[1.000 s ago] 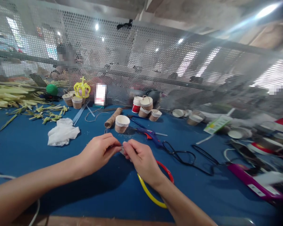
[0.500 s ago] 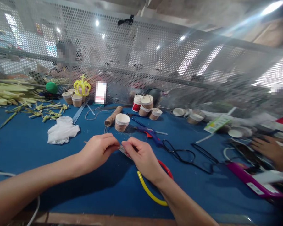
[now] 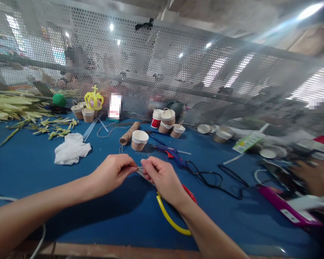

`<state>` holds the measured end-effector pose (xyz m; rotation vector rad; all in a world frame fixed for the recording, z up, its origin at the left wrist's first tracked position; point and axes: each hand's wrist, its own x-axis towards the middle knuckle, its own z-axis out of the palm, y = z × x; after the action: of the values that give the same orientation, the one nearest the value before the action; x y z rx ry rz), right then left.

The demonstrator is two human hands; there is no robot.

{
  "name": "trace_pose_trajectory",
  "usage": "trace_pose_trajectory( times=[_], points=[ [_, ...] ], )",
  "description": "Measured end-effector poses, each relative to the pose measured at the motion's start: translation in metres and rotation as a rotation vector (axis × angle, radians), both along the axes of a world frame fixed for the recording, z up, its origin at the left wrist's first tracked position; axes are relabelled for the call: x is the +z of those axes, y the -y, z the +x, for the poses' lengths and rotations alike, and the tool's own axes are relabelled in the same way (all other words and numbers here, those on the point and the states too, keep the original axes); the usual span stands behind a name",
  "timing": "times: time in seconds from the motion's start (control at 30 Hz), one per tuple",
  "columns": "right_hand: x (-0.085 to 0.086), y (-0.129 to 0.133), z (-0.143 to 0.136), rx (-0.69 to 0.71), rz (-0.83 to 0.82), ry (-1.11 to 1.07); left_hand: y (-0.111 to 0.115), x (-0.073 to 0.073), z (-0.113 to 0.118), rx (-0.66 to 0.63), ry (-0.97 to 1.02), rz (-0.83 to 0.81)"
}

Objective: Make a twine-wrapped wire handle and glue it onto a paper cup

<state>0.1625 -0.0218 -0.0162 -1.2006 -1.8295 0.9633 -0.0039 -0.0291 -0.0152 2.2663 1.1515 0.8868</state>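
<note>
My left hand (image 3: 112,174) pinches a thin piece of twine (image 3: 139,168) between thumb and fingertips. Opposite it, my right hand (image 3: 162,176) grips the other side of the short twine, its fingers curled. Scissors with one yellow handle (image 3: 170,218) and one red handle (image 3: 189,193) lie partly under my right hand and wrist; their blades point toward the gap between my hands. Just beyond my hands stands a twine-wrapped cup (image 3: 139,140) with a white rim, beside a roll of brown twine (image 3: 129,133).
A blue glue gun (image 3: 175,157) with black cable lies right of centre. White cloth (image 3: 71,148), woven leaves (image 3: 56,128) and a yellow crown (image 3: 94,100) are at left. Further right are a purple power strip (image 3: 279,207) and another person's hand (image 3: 311,176).
My right hand's fingertips have shifted slightly right, showing a little more twine between my hands. The other person's hand at the right has moved and is blurred.
</note>
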Motion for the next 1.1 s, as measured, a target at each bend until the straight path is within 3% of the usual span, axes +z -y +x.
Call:
trace_pose_trajectory(
  times=[0.17,0.33,0.47,0.63,0.77,0.9,1.0,1.1],
  points=[
    [0.001,-0.002,0.001,-0.014,-0.091,-0.081,-0.002,0.000,0.000,-0.002,0.011,-0.071],
    [0.003,-0.004,0.002,-0.028,-0.257,-0.222,-0.003,0.003,0.000,-0.018,0.133,-0.324],
    [0.003,-0.001,0.000,0.056,-0.293,-0.285,-0.002,0.002,0.001,-0.067,0.194,-0.443],
    [0.004,0.000,0.001,0.068,-0.244,-0.218,-0.003,0.001,0.001,-0.090,0.222,-0.487],
    [0.007,0.001,0.002,0.002,-0.057,-0.160,-0.002,-0.001,0.003,-0.085,0.255,-0.531],
    [0.007,0.003,0.000,0.108,-0.007,-0.041,-0.001,-0.002,0.005,-0.087,0.237,-0.591],
    [0.010,0.000,0.005,0.039,-0.015,-0.058,-0.008,0.003,-0.002,-0.078,0.114,-0.473],
    [0.017,-0.007,0.016,-0.103,0.029,-0.227,-0.031,0.009,-0.018,0.079,-0.076,-0.212]
  ],
)
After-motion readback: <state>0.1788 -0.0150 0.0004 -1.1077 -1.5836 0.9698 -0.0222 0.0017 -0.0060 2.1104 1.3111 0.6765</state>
